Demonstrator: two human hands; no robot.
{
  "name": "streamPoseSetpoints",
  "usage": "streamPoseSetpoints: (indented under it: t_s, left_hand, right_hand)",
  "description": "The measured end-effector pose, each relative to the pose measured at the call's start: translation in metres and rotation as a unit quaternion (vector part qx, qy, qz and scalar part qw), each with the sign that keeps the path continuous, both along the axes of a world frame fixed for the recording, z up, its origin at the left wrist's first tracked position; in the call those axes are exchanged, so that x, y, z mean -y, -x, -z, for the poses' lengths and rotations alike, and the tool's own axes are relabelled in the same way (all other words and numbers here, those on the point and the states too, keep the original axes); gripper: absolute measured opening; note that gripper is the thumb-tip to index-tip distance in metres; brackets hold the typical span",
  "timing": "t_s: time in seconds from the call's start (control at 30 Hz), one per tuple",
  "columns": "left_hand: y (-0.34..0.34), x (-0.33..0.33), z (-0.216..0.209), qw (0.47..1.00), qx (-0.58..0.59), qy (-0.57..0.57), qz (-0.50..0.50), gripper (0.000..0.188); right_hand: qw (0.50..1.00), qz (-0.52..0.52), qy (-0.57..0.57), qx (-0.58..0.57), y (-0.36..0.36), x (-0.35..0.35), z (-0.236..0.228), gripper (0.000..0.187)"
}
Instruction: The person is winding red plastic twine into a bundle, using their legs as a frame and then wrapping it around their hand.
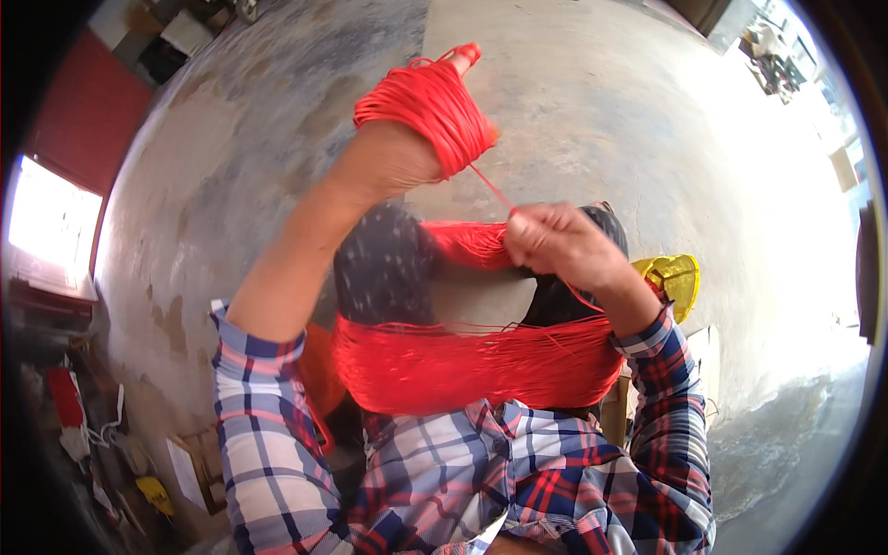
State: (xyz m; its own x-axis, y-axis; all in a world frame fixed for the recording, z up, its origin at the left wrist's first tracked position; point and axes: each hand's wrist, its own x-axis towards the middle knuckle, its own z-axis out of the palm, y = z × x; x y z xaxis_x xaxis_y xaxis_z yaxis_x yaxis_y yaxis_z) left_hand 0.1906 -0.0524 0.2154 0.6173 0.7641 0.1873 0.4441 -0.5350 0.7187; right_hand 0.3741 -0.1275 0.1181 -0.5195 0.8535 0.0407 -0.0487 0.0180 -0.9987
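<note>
My left hand (400,155) is raised above my knees, with a thick bundle of red cord (427,111) wound around it. Turns of the cord cover most of its fingers, and one digit sticks out at the far end. From this bundle a single strand runs taut down to my right hand (561,242), which pinches it between thumb and fingers, slightly blurred. A wide skein of the same red cord (472,365) is looped around my two knees (384,264). Its near side lies across my lap, and its far side spans between the knees.
Bare concrete floor (277,120) surrounds me. A yellow object (680,282) lies beside my right knee, and something orange-red (322,370) is by my left thigh. Assorted clutter (92,444) lies at the lower left, near a red panel (92,111).
</note>
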Motion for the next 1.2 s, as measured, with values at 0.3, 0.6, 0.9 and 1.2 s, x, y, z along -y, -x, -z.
streamPoseSetpoints:
  t_s: [0.3, 0.6, 0.9, 1.2]
  left_hand:
    - [0.071, 0.038, -0.009, 0.966, -0.111, -0.048, 0.227, 0.059]
    - [0.107, 0.044, 0.004, 0.847, -0.530, -0.029, 0.034, 0.060]
    - [0.135, -0.037, -0.053, 0.732, -0.311, -0.263, -0.546, 0.052]
    - [0.090, 0.013, 0.003, 0.979, 0.041, 0.181, 0.080, 0.041]
  right_hand:
    - [0.965, 0.009, 0.130, -0.229, 0.041, -0.055, 0.003, 0.034]
    - [0.963, -0.083, 0.055, -0.252, 0.082, -0.083, -0.024, 0.037]
    - [0.961, -0.080, 0.108, -0.241, 0.142, -0.111, 0.002, 0.036]
    - [0.974, -0.076, -0.041, -0.208, 0.043, -0.145, 0.000, 0.040]
